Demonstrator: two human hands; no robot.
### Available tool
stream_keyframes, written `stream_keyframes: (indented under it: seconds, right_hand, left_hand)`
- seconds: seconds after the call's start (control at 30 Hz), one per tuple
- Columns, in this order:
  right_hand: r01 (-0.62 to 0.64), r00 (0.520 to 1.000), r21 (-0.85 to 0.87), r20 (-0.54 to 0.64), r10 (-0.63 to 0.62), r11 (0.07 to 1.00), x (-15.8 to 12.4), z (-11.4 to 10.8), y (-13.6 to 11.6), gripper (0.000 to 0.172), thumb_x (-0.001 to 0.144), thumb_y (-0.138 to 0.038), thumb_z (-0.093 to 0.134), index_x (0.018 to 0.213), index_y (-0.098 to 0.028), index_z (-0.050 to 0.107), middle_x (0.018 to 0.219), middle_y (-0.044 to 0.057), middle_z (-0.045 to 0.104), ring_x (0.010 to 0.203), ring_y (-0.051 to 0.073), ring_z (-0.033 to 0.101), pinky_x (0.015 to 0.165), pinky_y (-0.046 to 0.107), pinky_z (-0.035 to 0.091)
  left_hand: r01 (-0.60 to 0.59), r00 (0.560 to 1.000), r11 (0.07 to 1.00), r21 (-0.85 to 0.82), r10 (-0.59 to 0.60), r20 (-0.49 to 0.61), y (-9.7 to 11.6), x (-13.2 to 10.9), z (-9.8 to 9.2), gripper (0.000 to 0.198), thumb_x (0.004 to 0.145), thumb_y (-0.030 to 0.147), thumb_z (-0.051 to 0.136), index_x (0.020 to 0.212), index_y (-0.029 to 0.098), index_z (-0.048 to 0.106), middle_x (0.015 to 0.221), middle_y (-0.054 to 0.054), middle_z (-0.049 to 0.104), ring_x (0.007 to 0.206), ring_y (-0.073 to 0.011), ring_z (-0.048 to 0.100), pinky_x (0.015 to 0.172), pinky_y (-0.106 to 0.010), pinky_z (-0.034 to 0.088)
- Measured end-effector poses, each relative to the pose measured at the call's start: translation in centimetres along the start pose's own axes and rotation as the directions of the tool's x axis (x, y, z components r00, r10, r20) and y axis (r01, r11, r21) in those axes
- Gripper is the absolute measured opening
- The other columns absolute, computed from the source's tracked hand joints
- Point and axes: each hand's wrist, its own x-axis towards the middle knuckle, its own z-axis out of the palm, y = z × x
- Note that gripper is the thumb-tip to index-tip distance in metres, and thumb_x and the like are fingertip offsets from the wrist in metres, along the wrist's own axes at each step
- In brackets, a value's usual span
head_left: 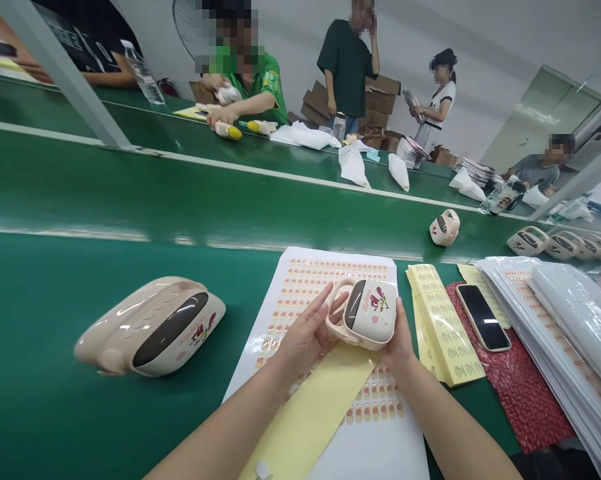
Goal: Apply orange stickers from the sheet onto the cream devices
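A small cream device (375, 313) with a loop handle, a dark panel and a printed cartoon figure is held between both hands above a sticker sheet (305, 270). My left hand (307, 330) grips it at the handle side, fingers around the loop. My right hand (401, 337) wraps the device's right side, its fingers mostly hidden behind it. Under my wrists a yellow strip (313, 407) lies across the sticker sheet. A second cream device (153, 327) rests on the green table to the left.
Right of the sheet are yellow label sheets (443, 327), a phone (483, 317) on red wrap (525, 393), and stacked sheets (545, 347). More devices (527, 240) line the green belt (230, 200). Beyond it, several people work or stand near white bags (307, 135).
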Motion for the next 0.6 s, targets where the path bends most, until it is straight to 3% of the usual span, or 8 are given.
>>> stream_keyframes:
  seconds: [0.13, 0.27, 0.43, 0.6]
  right_hand:
    - [-0.01, 0.999, -0.063, 0.038, 0.012, 0.998, -0.17, 0.11, -0.15, 0.07, 0.047, -0.063, 0.075, 0.099, -0.018, 0.062, 0.106, 0.01, 0.063, 0.106, 0.032, 0.054, 0.091, 0.045, 0.043]
    - [-0.056, 0.998, -0.05, 0.036, 0.058, 0.997, -0.43, 0.11, -0.02, 0.062, 0.057, -0.058, 0.072, 0.104, -0.018, 0.06, 0.108, 0.009, 0.063, 0.104, 0.028, 0.056, 0.086, 0.041, 0.047]
    - [-0.131, 0.991, 0.01, 0.022, 0.131, 0.991, -0.72, 0.45, -0.18, 0.054, 0.078, -0.06, 0.051, 0.114, -0.02, 0.055, 0.107, 0.008, 0.063, 0.093, 0.023, 0.06, 0.067, 0.034, 0.053]
    - [-0.152, 0.984, -0.033, 0.092, 0.155, 0.988, -0.47, 0.12, -0.84, 0.057, 0.08, -0.063, 0.046, 0.115, -0.019, 0.054, 0.104, 0.008, 0.064, 0.084, 0.021, 0.063, 0.058, 0.028, 0.053]
  left_hand:
    - [-0.036, 0.995, 0.996, 0.087, 0.044, -0.088, 0.31, 0.06, 0.03, 0.085, 0.068, 0.049, 0.075, 0.136, 0.027, 0.029, 0.134, -0.01, 0.038, 0.114, -0.0281, 0.045, 0.067, -0.03, 0.054]
    - [-0.024, 0.987, 0.988, 0.154, 0.048, -0.153, 0.62, 0.05, 0.22, 0.087, 0.061, 0.056, 0.076, 0.133, 0.027, 0.036, 0.134, -0.013, 0.038, 0.096, -0.0269, 0.056, 0.056, -0.028, 0.052]
    - [-0.01, 0.993, 0.971, 0.239, 0.037, -0.108, 0.74, -0.27, 0.59, 0.084, 0.063, 0.056, 0.075, 0.133, 0.029, 0.035, 0.137, -0.014, 0.032, 0.075, -0.0206, 0.06, 0.057, -0.027, 0.05]
    - [-0.007, 0.995, 0.947, 0.32, 0.039, -0.094, 0.8, -0.54, 0.83, 0.082, 0.065, 0.049, 0.076, 0.133, 0.031, 0.035, 0.133, -0.01, 0.04, 0.085, -0.0236, 0.059, 0.061, -0.027, 0.049]
